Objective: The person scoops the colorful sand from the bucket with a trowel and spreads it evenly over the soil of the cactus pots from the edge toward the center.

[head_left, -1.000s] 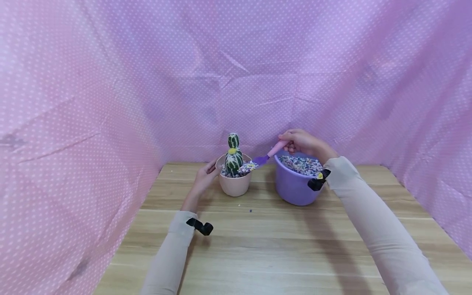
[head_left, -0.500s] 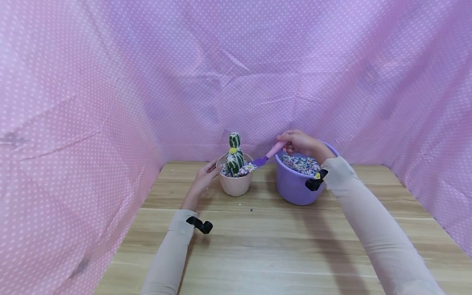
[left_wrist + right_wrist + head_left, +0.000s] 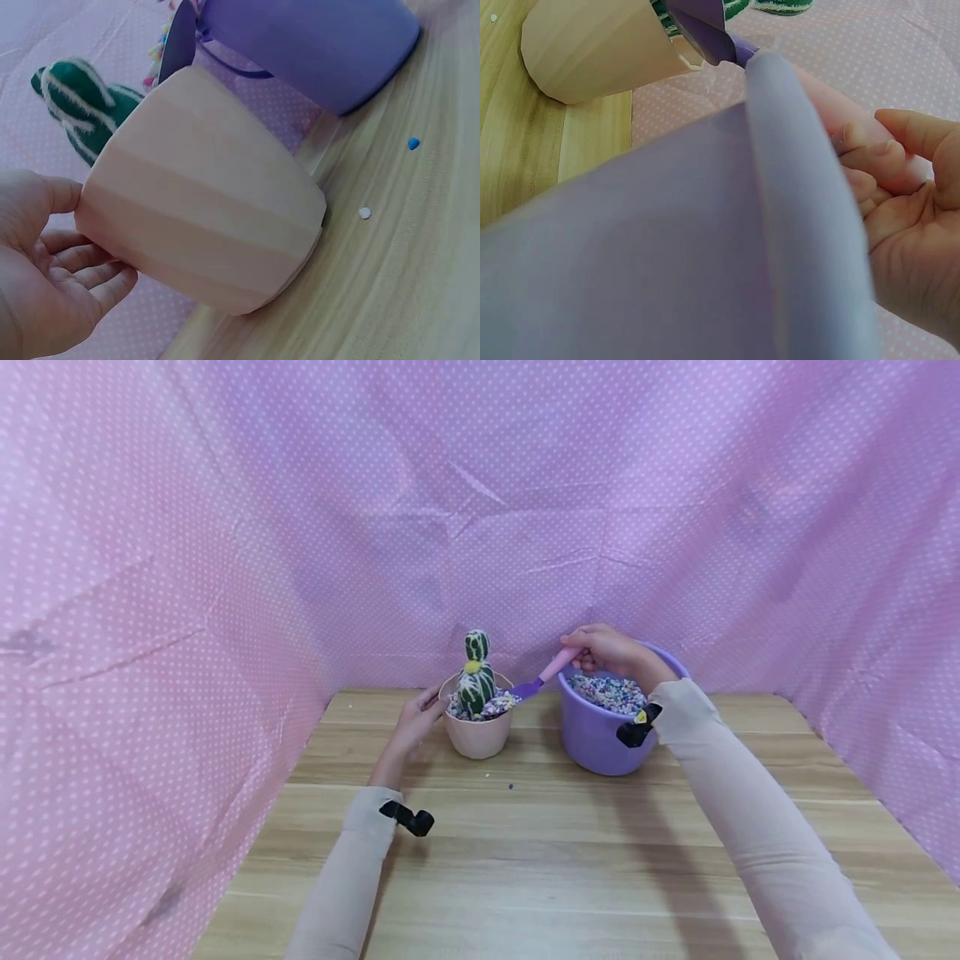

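Observation:
A cactus [image 3: 474, 690], green with white stripes and a yellow tuft, stands in a pale pink flower pot [image 3: 478, 742] filled with small coloured beads. My left hand [image 3: 417, 720] rests against the pot's left side; in the left wrist view, the thumb touches near the rim and the loose fingers lie along the wall. My right hand [image 3: 606, 648] grips the pink handle of a small trowel [image 3: 558, 663]. Its purple blade, carrying beads [image 3: 501, 702], tilts down over the pot's right rim. The right wrist view shows fingers [image 3: 870, 169] wrapped around the handle.
A purple bucket [image 3: 600, 743] of coloured beads stands right of the pot, under my right wrist. Two loose beads, one white [image 3: 365, 213] and one blue [image 3: 414, 142], lie on the wooden table [image 3: 540, 877]. Pink dotted cloth [image 3: 525, 543] hangs around the sides and back.
My right hand and the trowel have shifted slightly left, with the blade a little lower at the cactus's base. The left hand and the pot have stayed nearly still.

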`<state>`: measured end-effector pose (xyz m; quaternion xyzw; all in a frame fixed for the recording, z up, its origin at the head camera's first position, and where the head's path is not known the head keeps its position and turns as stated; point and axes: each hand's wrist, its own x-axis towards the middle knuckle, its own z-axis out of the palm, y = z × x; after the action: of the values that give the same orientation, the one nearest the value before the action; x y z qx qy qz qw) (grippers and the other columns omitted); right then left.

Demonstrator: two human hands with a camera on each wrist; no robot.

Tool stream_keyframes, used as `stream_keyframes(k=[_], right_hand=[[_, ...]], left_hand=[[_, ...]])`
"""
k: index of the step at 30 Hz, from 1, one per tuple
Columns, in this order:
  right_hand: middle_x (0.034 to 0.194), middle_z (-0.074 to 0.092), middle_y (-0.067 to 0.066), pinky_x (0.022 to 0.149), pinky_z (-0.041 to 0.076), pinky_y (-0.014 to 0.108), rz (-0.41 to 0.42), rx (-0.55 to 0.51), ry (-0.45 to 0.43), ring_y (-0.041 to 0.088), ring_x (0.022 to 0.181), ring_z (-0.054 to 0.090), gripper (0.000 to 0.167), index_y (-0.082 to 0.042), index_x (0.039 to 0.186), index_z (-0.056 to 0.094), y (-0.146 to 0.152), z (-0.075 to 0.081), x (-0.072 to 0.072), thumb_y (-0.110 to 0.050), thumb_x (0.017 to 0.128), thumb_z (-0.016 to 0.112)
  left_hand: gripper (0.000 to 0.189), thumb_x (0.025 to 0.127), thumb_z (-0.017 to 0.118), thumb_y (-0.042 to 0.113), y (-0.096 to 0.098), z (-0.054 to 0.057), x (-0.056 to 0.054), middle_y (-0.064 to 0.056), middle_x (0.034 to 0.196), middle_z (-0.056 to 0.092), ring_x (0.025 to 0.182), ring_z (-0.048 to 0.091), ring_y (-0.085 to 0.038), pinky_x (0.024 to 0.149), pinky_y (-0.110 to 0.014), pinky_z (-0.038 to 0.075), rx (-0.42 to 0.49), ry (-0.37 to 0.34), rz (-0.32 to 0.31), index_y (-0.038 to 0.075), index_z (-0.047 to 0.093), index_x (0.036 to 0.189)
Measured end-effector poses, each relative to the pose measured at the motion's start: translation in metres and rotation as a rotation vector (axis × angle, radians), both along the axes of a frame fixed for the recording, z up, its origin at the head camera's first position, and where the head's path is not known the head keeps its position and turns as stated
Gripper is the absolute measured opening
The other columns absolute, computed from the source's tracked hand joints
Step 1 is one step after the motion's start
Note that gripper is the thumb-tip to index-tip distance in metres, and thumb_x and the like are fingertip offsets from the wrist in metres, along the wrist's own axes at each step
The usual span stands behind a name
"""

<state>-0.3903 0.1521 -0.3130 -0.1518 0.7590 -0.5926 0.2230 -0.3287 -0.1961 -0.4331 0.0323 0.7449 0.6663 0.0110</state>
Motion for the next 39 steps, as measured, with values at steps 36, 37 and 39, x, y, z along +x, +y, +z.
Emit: stream_keyframes(k=[36,37,39], right_hand=[[0.066,0.061,0.002,0.049,0.039,0.017,-0.013,0.021,-0.029,0.008,0.053,0.047,0.028,0.0,0.093,0.067,-0.0005,0.0048,0.0008,-0.014,0.108,0.048],[0.066,0.061,0.002,0.05,0.039,0.017,-0.014,0.022,-0.029,0.008,0.053,0.047,0.027,0.0,0.094,0.067,-0.0004,0.0049,0.0006,-0.014,0.107,0.048],[0.066,0.061,0.002,0.05,0.039,0.018,-0.011,0.029,-0.023,0.008,0.054,0.047,0.027,0.0,0.093,0.066,0.0,0.0051,0.0004,-0.015,0.107,0.048]], left_hand=[[0.052,0.104,0.054,0.009,0.0038,0.0008,0.0039,-0.025,0.155,0.044,0.147,0.041,-0.035,0.124,-0.045,0.035,-0.025,0.045,0.043,-0.004,0.041,0.153],[0.052,0.104,0.055,0.008,0.0048,0.0014,0.0054,-0.025,0.155,0.045,0.147,0.042,-0.035,0.124,-0.044,0.036,-0.022,0.041,0.055,-0.004,0.041,0.152],[0.053,0.102,0.055,0.005,0.0073,0.002,0.0071,-0.026,0.154,0.045,0.146,0.043,-0.035,0.123,-0.044,0.037,-0.005,0.039,0.066,-0.005,0.041,0.152]])
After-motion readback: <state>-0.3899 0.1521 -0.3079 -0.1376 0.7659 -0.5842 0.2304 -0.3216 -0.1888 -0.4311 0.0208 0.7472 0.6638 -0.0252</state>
